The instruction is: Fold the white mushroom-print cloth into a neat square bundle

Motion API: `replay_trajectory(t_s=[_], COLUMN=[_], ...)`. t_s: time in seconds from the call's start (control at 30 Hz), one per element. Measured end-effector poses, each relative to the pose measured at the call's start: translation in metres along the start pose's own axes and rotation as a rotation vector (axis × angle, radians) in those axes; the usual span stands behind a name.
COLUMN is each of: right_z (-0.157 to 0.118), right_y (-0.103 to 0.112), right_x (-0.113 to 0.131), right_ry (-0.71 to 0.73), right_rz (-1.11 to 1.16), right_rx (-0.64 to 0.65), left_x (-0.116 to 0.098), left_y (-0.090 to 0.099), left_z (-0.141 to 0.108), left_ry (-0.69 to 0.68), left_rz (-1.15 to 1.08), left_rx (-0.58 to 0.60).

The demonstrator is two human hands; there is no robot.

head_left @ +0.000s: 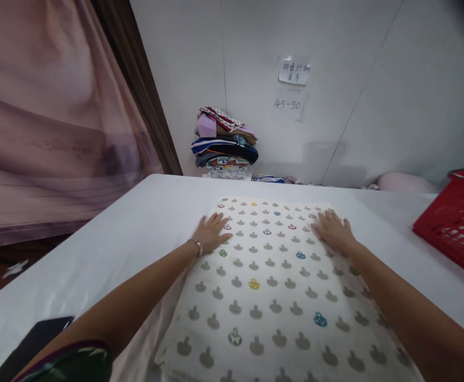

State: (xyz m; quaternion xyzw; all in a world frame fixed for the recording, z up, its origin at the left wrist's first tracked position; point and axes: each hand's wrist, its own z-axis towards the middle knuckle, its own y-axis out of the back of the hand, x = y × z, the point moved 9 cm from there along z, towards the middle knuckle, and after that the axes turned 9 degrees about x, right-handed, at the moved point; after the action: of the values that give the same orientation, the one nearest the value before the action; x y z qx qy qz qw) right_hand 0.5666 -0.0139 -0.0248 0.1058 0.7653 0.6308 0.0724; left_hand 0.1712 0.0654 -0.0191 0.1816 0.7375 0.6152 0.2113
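A white cloth (261, 270) printed with grey, yellow, blue, red and green mushroom shapes lies spread flat in front of me. On its far left edge rests my left hand (211, 233), palm down with the fingers apart. My right hand (333, 231) lies flat on the far right edge, its fingers stretched out and slightly blurred. Neither hand grips the fabric. The cloth's near end runs out of the bottom of the view.
The cloth lies on a white table (120, 223). Behind it stands a stack of folded fabrics (226, 143). A red basket (455, 217) sits at the right, a dark flat object (28, 345) at the near left. A pink curtain (49, 116) hangs at the left.
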Motion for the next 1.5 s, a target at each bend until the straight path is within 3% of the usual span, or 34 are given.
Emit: replay_trajectory(t_s=[0.1, 0.3, 0.43, 0.57, 0.73, 0.9, 1.03, 1.13, 1.23, 1.37, 1.5], right_z=[-0.002, -0.012, -0.067, -0.118, -0.13, -0.159, -0.176, -0.182, -0.2, -0.249, -0.293], right_y=[-0.016, -0.007, -0.012, -0.039, -0.041, -0.038, -0.055, -0.053, -0.04, -0.034, -0.036], right_x=[-0.038, -0.034, -0.036, -0.051, -0.054, -0.04, -0.046, -0.047, -0.043, -0.02, 0.025], right_ry=[-0.074, -0.087, -0.023, -0.004, -0.065, 0.035, 0.03, 0.023, 0.049, 0.226, 0.419], right_rz=[0.045, 0.079, -0.009, -0.034, 0.004, -0.046, -0.019, 0.025, 0.107, 0.324, 0.455], right_rx=[0.04, 0.079, -0.028, -0.017, 0.032, -0.105, -0.047, -0.019, -0.097, -0.166, -0.147], left_x=[0.006, 0.004, -0.013, -0.031, -0.037, -0.055, -0.062, -0.056, -0.034, 0.002, 0.004], left_y=[-0.014, -0.005, 0.004, -0.01, -0.017, -0.014, -0.03, -0.03, -0.013, -0.007, -0.02], left_z=[-0.008, -0.002, -0.045, -0.098, -0.119, -0.158, -0.183, -0.185, -0.198, -0.252, -0.301], left_ry=[0.007, 0.019, 0.015, -0.036, 0.043, 0.008, -0.006, 0.042, 0.141, 0.312, 0.376], left_rz=[-0.022, -0.02, 0.018, 0.015, -0.087, -0.043, -0.113, -0.232, -0.398, -0.57, -0.596], left_rx=[0.032, 0.083, -0.027, -0.046, 0.084, 0.002, 0.047, 0.062, -0.098, -0.294, -0.273])
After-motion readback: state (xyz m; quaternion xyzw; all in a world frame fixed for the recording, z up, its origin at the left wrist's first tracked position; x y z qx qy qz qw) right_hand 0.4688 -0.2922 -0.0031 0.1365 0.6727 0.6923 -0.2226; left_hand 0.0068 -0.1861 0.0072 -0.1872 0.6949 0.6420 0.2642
